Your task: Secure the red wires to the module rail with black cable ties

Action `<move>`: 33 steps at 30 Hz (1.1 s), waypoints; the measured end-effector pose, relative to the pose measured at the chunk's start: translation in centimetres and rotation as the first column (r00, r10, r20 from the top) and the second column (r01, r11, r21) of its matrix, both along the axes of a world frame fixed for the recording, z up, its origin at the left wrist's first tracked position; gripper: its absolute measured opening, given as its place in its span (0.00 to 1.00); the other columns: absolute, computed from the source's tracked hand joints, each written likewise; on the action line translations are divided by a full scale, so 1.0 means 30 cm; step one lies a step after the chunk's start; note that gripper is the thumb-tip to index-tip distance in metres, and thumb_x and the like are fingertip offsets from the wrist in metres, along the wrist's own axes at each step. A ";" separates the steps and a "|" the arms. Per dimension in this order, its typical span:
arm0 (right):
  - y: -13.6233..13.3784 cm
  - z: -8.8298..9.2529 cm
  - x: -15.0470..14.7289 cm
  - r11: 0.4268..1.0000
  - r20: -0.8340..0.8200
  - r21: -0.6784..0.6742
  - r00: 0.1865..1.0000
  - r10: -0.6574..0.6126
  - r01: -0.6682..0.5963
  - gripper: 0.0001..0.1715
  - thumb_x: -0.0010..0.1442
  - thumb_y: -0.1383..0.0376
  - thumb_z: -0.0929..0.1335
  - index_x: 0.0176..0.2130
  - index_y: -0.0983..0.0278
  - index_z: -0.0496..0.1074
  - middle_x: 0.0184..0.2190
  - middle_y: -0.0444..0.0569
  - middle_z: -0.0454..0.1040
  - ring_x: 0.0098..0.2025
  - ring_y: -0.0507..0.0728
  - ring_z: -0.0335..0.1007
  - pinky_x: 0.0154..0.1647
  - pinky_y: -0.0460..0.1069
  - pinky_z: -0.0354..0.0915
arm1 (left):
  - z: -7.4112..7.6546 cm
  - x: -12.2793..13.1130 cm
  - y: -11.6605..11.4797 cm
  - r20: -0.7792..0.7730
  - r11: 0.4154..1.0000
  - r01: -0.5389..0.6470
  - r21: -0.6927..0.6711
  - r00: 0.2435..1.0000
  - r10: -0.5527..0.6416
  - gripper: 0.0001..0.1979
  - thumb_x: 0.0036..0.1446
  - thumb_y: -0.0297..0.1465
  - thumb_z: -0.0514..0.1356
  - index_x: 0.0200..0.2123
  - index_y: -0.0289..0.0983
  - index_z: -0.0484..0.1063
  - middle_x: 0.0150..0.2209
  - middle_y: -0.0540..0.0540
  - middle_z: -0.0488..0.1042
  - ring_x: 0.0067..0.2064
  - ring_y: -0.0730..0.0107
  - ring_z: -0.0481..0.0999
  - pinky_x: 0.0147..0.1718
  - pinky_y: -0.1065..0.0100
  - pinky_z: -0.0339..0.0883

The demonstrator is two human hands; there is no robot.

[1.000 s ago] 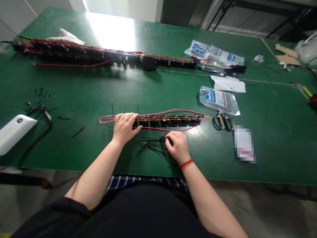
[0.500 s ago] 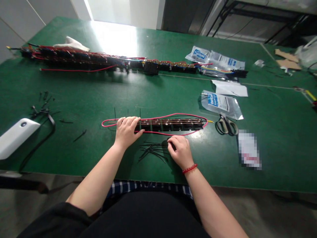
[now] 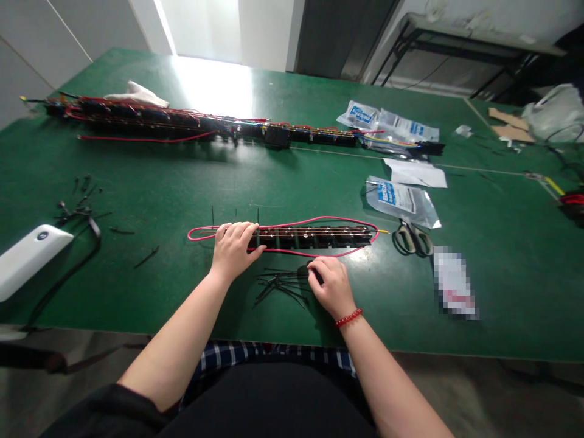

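Observation:
My left hand [image 3: 235,250] rests over the left end of a row of black blocks [image 3: 310,237] strung with thin wires, and its fingers press down on the row. A red wire loop [image 3: 328,219] runs around the row. Several black cable ties [image 3: 278,283] lie in a loose bunch just below it. My right hand [image 3: 331,287] sits at the right end of that bunch, its fingertips closed at a dark rounded tip [image 3: 302,271]. What the fingers pinch is partly hidden. Several thin black tie tails stand up from the row's left part.
A longer wired row of black blocks [image 3: 150,121] lies across the far side of the green table [image 3: 137,176]. To the right are plastic bags [image 3: 395,198] and scissors [image 3: 413,240]. A white device [image 3: 31,267] and black offcuts [image 3: 77,210] lie left. The table's front edge is close to my body.
My head has tilted, so the whole table sits lower in the view. My hands stay in nearly the same places on the row and the ties.

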State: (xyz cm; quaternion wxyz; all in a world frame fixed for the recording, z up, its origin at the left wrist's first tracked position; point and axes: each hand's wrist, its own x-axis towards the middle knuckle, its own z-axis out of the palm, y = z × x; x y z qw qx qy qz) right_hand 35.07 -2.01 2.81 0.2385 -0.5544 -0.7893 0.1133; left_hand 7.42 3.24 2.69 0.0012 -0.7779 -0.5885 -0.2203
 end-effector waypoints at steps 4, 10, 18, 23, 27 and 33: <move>0.005 0.007 -0.003 1.000 -0.018 -0.019 1.000 -0.021 0.021 0.05 0.61 0.67 0.66 0.36 0.60 0.73 0.39 0.49 0.76 0.46 0.61 0.69 0.49 0.57 0.61 | -0.001 0.000 0.002 0.011 1.000 0.002 0.003 1.000 -0.002 0.23 0.60 0.44 0.59 0.56 0.41 0.69 0.55 0.41 0.75 0.56 0.51 0.71 0.58 0.50 0.54; 0.031 0.036 -0.106 0.989 -0.243 -0.128 0.969 0.042 -0.075 0.04 0.62 0.68 0.66 0.36 0.61 0.73 0.35 0.47 0.77 0.39 0.57 0.71 0.45 0.53 0.66 | -0.002 0.001 0.005 0.016 1.000 0.007 0.008 1.000 -0.008 0.23 0.60 0.44 0.60 0.56 0.41 0.69 0.55 0.41 0.75 0.56 0.51 0.71 0.59 0.50 0.53; 0.063 0.046 -0.271 0.953 -0.183 -0.248 0.974 0.131 -0.175 0.08 0.57 0.67 0.72 0.40 0.61 0.76 0.37 0.47 0.78 0.41 0.57 0.71 0.47 0.53 0.66 | 0.003 0.001 0.002 0.030 1.000 0.009 0.003 0.999 -0.009 0.23 0.60 0.43 0.60 0.56 0.42 0.69 0.55 0.42 0.75 0.56 0.52 0.72 0.59 0.51 0.54; 0.083 0.035 -0.288 0.955 -0.159 -0.247 0.979 0.130 -0.166 0.04 0.57 0.69 0.73 0.35 0.60 0.78 0.36 0.46 0.79 0.40 0.56 0.71 0.45 0.52 0.65 | 0.002 0.001 0.003 0.029 1.000 0.010 -0.002 1.000 -0.010 0.22 0.59 0.43 0.60 0.55 0.42 0.69 0.55 0.42 0.75 0.56 0.52 0.71 0.59 0.51 0.53; 0.083 0.029 -0.295 0.962 -0.158 -0.217 0.978 0.135 -0.168 0.06 0.57 0.72 0.71 0.31 0.60 0.77 0.35 0.46 0.79 0.40 0.55 0.72 0.44 0.51 0.65 | -0.004 -0.001 0.006 0.045 1.000 0.011 -0.007 0.999 -0.011 0.23 0.59 0.42 0.60 0.56 0.42 0.69 0.55 0.41 0.74 0.57 0.52 0.71 0.59 0.51 0.53; 0.068 0.035 -0.303 0.973 -0.255 -0.174 0.961 0.105 -0.153 0.06 0.59 0.70 0.69 0.32 0.60 0.75 0.36 0.47 0.79 0.42 0.57 0.72 0.46 0.53 0.66 | -0.010 -0.002 0.008 0.061 1.000 0.011 -0.017 0.998 -0.010 0.24 0.59 0.43 0.61 0.57 0.42 0.68 0.56 0.41 0.74 0.58 0.51 0.70 0.60 0.50 0.52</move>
